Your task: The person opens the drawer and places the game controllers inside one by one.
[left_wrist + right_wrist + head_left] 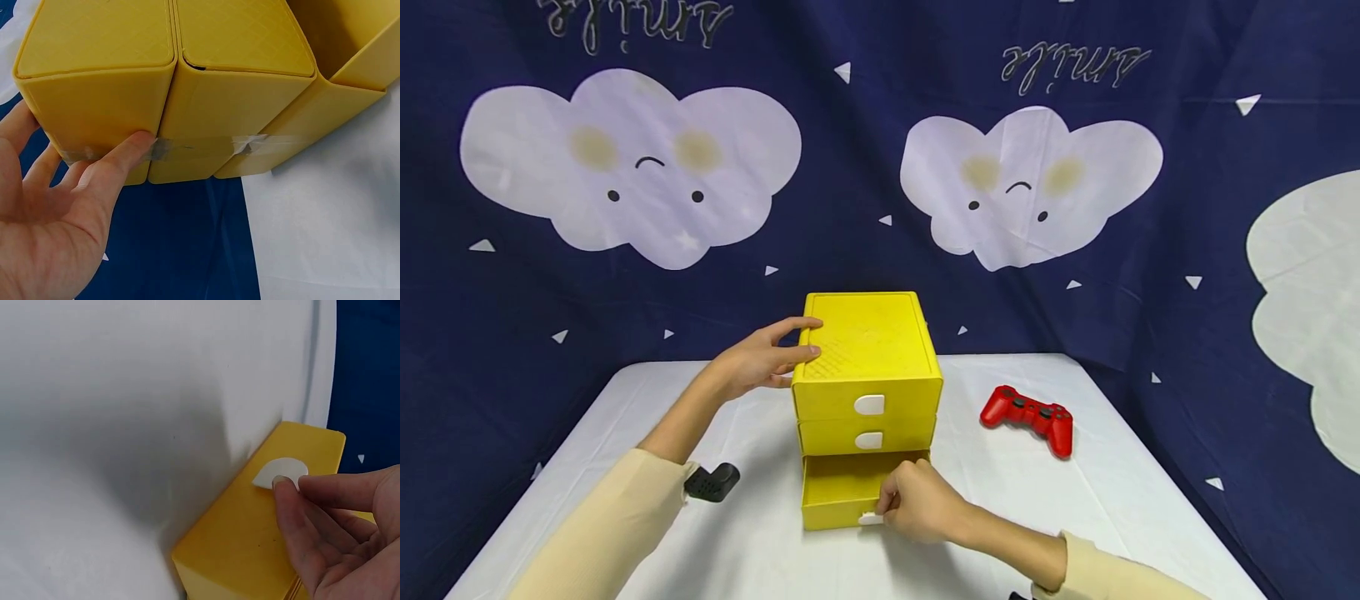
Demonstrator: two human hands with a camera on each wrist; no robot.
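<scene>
A yellow box of stacked drawers [868,342] stands on the white-covered table, its bottom drawer [838,515] pulled out and bare inside where it shows. My right hand [921,502] pinches that drawer's white handle [281,470] between thumb and finger. The upper two drawers, each with a white handle, are closed. At the box's left side, my left hand [763,360] rests with spread fingers, the tips on its top edge. In the left wrist view, clear tape [200,149] runs across the joined side panels, and the thumb [134,147] lies against the panel.
A red game controller [1030,419] lies on the table right of the drawers. Behind the table hangs a dark blue cloth [850,208] with cloud prints. A black device [712,482] is worn at the left cuff.
</scene>
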